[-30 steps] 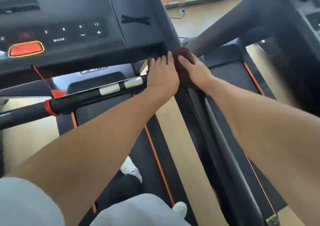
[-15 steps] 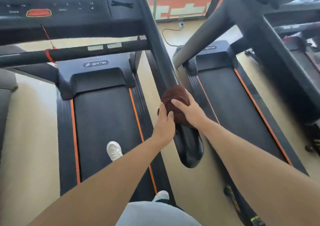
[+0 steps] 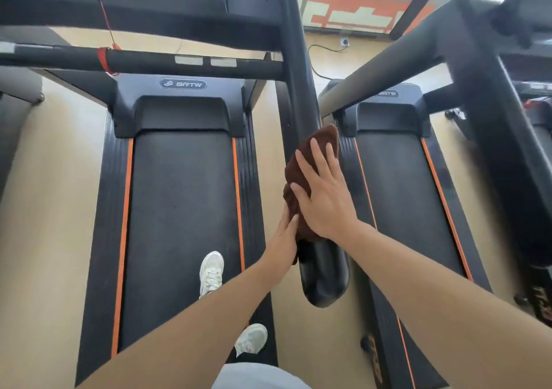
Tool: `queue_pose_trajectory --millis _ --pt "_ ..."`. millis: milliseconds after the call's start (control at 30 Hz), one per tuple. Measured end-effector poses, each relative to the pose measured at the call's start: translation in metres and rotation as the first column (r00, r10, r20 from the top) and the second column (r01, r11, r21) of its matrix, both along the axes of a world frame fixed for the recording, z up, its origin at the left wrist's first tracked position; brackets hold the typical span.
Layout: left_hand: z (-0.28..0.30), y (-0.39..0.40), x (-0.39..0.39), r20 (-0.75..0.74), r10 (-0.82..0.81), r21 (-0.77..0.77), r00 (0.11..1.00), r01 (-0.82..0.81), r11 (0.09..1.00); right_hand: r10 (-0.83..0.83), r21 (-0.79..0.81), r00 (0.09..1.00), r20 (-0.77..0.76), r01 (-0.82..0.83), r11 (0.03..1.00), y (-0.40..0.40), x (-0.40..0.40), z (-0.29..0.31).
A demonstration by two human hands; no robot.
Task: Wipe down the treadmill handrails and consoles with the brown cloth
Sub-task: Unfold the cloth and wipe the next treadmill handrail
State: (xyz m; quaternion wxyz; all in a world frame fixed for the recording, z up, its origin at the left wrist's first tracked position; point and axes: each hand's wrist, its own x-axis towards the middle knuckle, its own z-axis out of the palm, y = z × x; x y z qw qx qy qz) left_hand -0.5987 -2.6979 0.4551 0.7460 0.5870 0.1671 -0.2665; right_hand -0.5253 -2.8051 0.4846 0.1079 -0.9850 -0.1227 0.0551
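Cloth slides down the rail and the grip opens up!

The right hand (image 3: 324, 193) goes from clutching the brown cloth (image 3: 304, 161) to lying flat on it, fingers spread, cloth stretched out ahead of the fingertips. The left hand (image 3: 283, 241) drops back behind the right, fingertips touching the cloth's near edge. Both have come away from the console, down the handrail (image 3: 324, 272).

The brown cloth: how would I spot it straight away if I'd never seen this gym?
Find the treadmill the person stands on, then follow its right handrail down toward you. The brown cloth is draped over that rail under the right hand, the only soft, brown thing among black bars.
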Motion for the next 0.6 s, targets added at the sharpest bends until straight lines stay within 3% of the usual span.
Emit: queue_pose_trajectory --millis 133,233,367,600 --pt "0.003 0.004 0.057 -0.005 0.026 -0.002 1.000 -0.026 1.000 -0.017 0.113 1.000 -0.019 0.019 0.993 0.010 0.067 0.005" --pt "0.003 0.009 0.110 0.034 0.030 0.100 0.999 -0.034 0.994 -0.089 0.210 0.994 -0.070 0.102 0.972 0.019 0.119 0.005" --pt "-0.012 0.014 0.180 0.085 0.073 0.084 0.994 -0.080 0.993 -0.186 0.302 0.972 -0.141 0.221 0.927 0.031 0.181 0.007" --pt "-0.032 0.020 0.259 0.151 0.136 -0.004 0.979 -0.137 0.991 -0.201 0.307 0.964 -0.171 0.246 0.919 0.043 0.253 0.016"
